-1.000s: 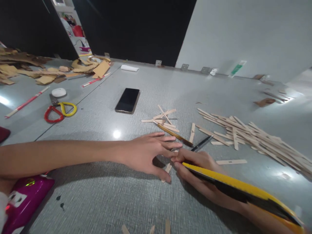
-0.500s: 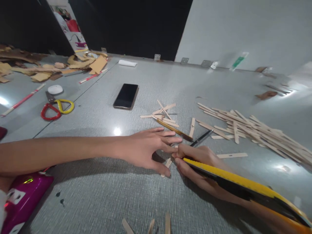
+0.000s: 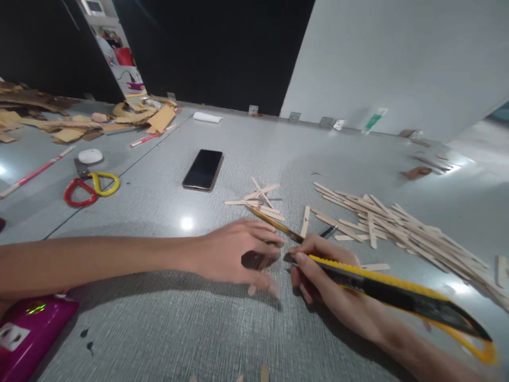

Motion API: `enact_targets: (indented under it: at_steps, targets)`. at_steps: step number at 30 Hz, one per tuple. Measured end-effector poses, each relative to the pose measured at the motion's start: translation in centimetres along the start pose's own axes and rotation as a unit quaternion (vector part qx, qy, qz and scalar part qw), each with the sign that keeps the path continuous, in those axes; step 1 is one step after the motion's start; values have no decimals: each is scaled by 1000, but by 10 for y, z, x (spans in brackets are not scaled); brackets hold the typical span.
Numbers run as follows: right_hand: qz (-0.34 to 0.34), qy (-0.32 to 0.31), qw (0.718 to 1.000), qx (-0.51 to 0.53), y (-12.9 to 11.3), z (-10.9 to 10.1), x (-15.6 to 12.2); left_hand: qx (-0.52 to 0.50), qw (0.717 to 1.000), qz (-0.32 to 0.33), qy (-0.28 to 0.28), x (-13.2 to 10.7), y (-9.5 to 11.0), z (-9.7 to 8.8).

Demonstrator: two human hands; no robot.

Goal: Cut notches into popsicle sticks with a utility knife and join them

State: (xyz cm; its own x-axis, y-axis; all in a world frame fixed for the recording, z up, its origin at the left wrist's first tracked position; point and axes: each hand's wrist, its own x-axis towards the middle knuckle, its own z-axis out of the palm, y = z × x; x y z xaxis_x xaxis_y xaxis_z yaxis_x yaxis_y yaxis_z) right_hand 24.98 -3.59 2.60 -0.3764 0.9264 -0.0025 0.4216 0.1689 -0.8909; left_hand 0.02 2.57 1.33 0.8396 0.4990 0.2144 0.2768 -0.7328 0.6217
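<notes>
My right hand (image 3: 330, 281) is wrapped round a yellow and black utility knife (image 3: 397, 294), its front end pointing left at a small wooden stick (image 3: 258, 268) on the grey table (image 3: 167, 329). My left hand (image 3: 234, 254) reaches in from the left and is curled over that stick, fingers bent down onto it. The stick is mostly hidden under the fingers. Just beyond the hands lie a pencil (image 3: 274, 224) and a dark pen (image 3: 328, 231).
A pile of wooden sticks (image 3: 397, 228) spreads to the right and a small cluster (image 3: 258, 199) lies ahead. A phone (image 3: 202, 170), red and yellow scissors (image 3: 89, 185), cardboard scraps (image 3: 79, 119) and a magenta device (image 3: 27, 334) lie to the left.
My left hand's fingers have curled from flat to bent over the stick. My right hand has tilted the knife so that more of its body shows.
</notes>
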Motion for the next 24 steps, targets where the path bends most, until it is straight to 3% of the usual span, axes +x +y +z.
enact_targets:
  at_steps: [7,12,14,24]
  targets:
    - [42,3,999,6,0,-3,-3,-37,996,71,-31,3,-16,-20]
    - [-78,-25,993,-80,0,-1,-4,-52,997,62,0,3,-16,-18]
    - [-97,-41,990,-91,-1,-1,-3,-45,997,63,10,2,-15,-14]
    - [-17,-58,996,-60,-2,8,-10,-24,997,77,14,2,-14,-10]
